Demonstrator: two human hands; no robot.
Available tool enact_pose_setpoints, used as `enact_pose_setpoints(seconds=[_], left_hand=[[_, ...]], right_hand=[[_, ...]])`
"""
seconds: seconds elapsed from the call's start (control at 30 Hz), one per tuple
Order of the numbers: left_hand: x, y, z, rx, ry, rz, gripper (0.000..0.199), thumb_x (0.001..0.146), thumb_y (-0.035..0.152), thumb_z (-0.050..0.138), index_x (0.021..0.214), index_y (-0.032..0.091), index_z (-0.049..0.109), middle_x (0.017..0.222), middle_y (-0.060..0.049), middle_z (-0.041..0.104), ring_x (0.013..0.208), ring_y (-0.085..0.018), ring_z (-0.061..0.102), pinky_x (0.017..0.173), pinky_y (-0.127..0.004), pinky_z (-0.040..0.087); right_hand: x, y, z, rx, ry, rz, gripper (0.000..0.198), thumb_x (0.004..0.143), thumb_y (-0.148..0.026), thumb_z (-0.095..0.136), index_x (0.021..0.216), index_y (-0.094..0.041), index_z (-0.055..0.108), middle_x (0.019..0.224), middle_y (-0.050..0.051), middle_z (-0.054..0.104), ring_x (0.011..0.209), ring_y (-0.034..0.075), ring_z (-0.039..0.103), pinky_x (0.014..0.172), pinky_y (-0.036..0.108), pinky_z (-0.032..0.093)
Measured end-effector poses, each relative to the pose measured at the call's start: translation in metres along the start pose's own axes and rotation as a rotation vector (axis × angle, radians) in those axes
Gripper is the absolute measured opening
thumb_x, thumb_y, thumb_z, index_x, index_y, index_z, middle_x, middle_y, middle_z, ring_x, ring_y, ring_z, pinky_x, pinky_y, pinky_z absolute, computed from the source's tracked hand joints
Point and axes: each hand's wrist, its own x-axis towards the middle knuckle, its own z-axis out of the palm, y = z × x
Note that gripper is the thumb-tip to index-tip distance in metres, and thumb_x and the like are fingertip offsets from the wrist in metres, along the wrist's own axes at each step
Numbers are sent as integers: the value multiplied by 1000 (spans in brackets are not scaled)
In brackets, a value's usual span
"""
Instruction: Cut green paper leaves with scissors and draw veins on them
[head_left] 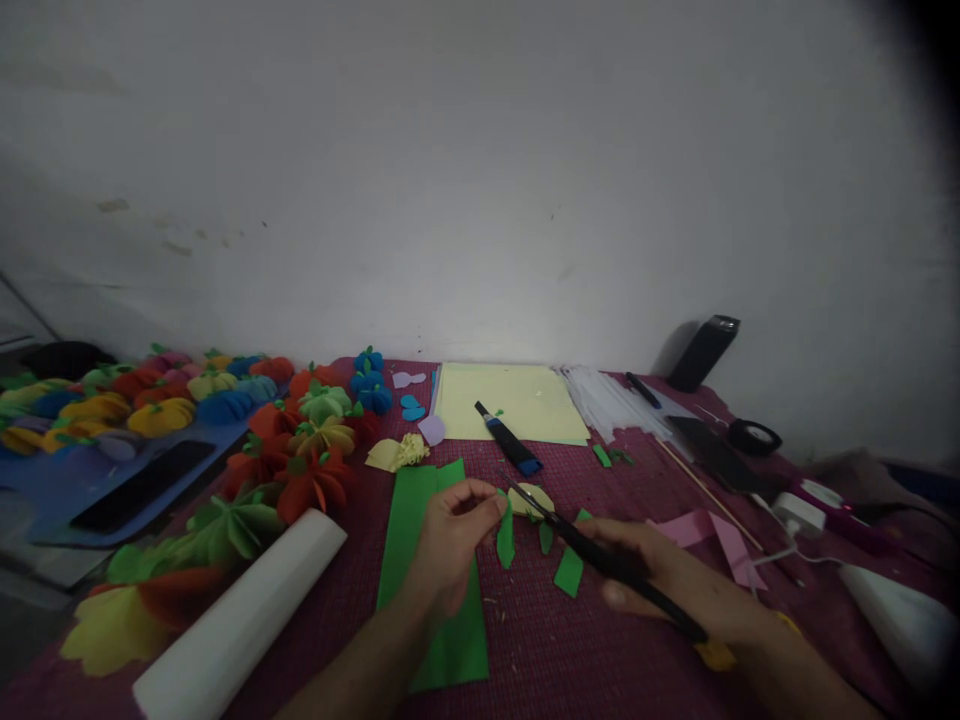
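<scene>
My left hand pinches a small green paper leaf between thumb and fingertips. Slim black-handled scissors lie along my right hand, which is closed around them. Their thin metal tips point left, close to the leaf. Beneath the tips are a cream paper oval and a second small green leaf. A green paper strip lies near my right fingers. Long green sheets rest under my left hand and wrist.
Colourful paper pumpkins and flower shapes crowd the left side. A white roll lies in front of them. Pale yellow sheets and a blue-black box cutter are at the back centre. A black phone and tape roll sit right.
</scene>
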Motion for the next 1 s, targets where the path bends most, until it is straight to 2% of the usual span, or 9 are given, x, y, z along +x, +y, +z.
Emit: enact_pose_setpoints(seconds=[0.17, 0.3, 0.5, 0.63, 0.87, 1.0], left_hand=[[-1, 0, 0, -5, 6, -4, 19, 62, 28, 76, 62, 14, 63, 56, 2, 51, 50, -8, 39, 48, -22, 30], [-2, -1, 0, 6, -15, -25, 20, 66, 30, 75, 64, 14, 62, 54, 3, 49, 51, -9, 39, 48, -22, 29], [-4, -11, 3, 42, -33, -50, 21, 68, 33, 74, 68, 15, 63, 58, 3, 48, 51, -8, 37, 47, -22, 28], [-6, -19, 6, 21, -71, -86, 23, 68, 35, 74, 71, 15, 63, 57, 4, 49, 51, -8, 37, 47, -22, 29], [-13, -30, 14, 76, -56, -92, 20, 71, 33, 70, 70, 15, 63, 54, 4, 51, 49, -8, 38, 47, -21, 29], [-16, -31, 19, 87, -47, -106, 18, 69, 32, 70, 70, 15, 63, 57, 2, 55, 52, -10, 43, 48, -21, 32]], right_hand=[[-3, 1, -1, 15, -37, -39, 51, 78, -56, 61, 112, -19, 57, 78, 0, 51, 66, 14, 45, 58, 24, 39], [-3, 3, 1, 82, -20, -79, 54, 82, -59, 54, 118, -19, 51, 94, 7, 58, 81, 18, 53, 71, 30, 44], [8, 9, 20, 156, 251, -27, 39, 77, -45, 67, 102, -20, 52, 84, 3, 59, 73, 16, 56, 64, 27, 46], [14, 15, 35, 197, 381, -42, 44, 75, -39, 70, 109, -22, 47, 90, 6, 63, 78, 19, 60, 64, 29, 48], [19, 14, 51, 232, 494, -76, 50, 63, -23, 78, 104, -24, 48, 86, 0, 61, 82, 17, 60, 74, 29, 49], [21, 15, 55, 254, 538, -81, 43, 66, -16, 71, 101, -24, 49, 80, -2, 56, 74, 15, 58, 65, 25, 48]])
